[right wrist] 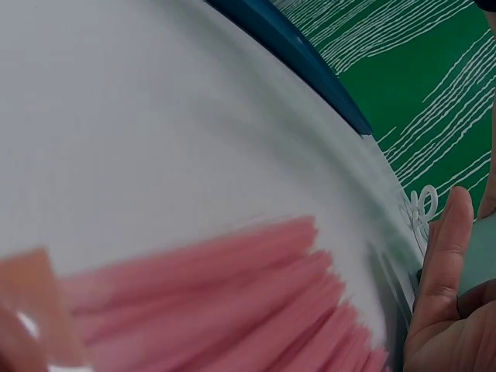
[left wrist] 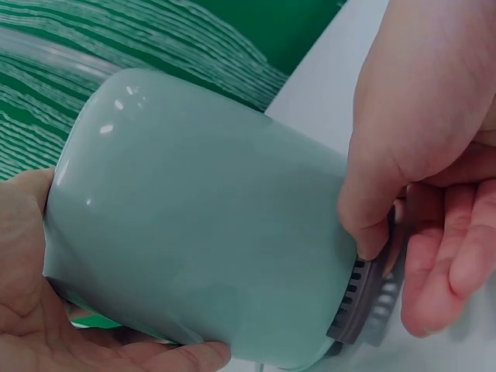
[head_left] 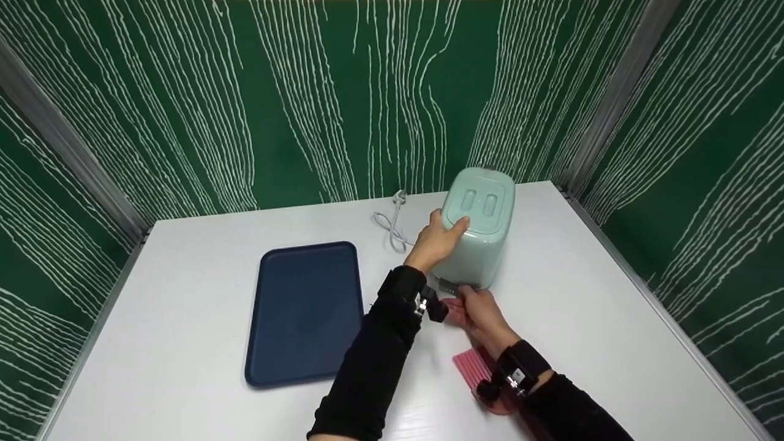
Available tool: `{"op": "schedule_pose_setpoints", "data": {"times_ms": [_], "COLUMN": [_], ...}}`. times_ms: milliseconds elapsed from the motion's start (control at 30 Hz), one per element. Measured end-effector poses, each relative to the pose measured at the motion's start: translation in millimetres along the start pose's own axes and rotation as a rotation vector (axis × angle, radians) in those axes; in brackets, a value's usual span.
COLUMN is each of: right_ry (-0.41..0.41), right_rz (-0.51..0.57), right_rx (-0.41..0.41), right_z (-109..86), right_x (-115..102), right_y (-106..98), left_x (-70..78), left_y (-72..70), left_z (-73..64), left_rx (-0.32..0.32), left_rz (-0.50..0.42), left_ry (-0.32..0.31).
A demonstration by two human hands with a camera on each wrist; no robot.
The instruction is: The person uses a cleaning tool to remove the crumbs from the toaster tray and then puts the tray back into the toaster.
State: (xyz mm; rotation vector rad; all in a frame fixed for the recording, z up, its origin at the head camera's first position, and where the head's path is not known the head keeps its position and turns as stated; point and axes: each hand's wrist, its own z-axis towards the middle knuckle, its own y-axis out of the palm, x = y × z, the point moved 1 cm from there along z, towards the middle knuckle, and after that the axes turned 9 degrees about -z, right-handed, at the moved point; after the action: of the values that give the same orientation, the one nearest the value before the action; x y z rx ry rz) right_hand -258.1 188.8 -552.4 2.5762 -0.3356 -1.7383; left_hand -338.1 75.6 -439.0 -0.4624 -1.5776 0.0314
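A mint-green toaster [head_left: 474, 245] stands toward the back right, its top with two oblong recesses facing the head camera. My left hand [head_left: 436, 242] grips its left side, thumb on the top edge and fingers along the wall in the left wrist view. At the toaster's near lower edge is a grey slotted strip [left wrist: 358, 302]. My right hand [head_left: 484, 312] pinches this strip between thumb and index finger, the other fingers loosely bent below. Under the right wrist is a red brush with pink bristles [head_left: 471, 367]; the forearm hides part of it.
A dark blue tray [head_left: 306, 312] lies on the white table [head_left: 196, 294], left of the left forearm. The toaster's white cord and plug [head_left: 399, 199] lie coiled behind the left hand. Green walls with white streaks [head_left: 294, 92] enclose the table's back and sides.
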Motion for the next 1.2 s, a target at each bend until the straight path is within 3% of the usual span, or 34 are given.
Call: {"op": "schedule_pose_setpoints", "data": {"times_ms": [633, 1000, 1200], "right_ry": [0.073, 0.078, 0.038], "right_rz": [0.001, -0.033, -0.073], "right_rx": [-0.082, -0.077, -0.106], "right_z": [5.3, 5.6, 4.5], "right_x": [-9, -9, -6], "right_y": [-18, -22, -22], "left_x": [-1.1, -0.8, 0.1], "left_y": [0.9, 2.5, 3.8], "left_z": [0.7, 0.3, -0.2], "left_rx": [0.002, 0.008, 0.018], "left_rz": [-0.004, -0.014, -0.019], "left_ry": [-0.002, -0.005, -0.004]}}
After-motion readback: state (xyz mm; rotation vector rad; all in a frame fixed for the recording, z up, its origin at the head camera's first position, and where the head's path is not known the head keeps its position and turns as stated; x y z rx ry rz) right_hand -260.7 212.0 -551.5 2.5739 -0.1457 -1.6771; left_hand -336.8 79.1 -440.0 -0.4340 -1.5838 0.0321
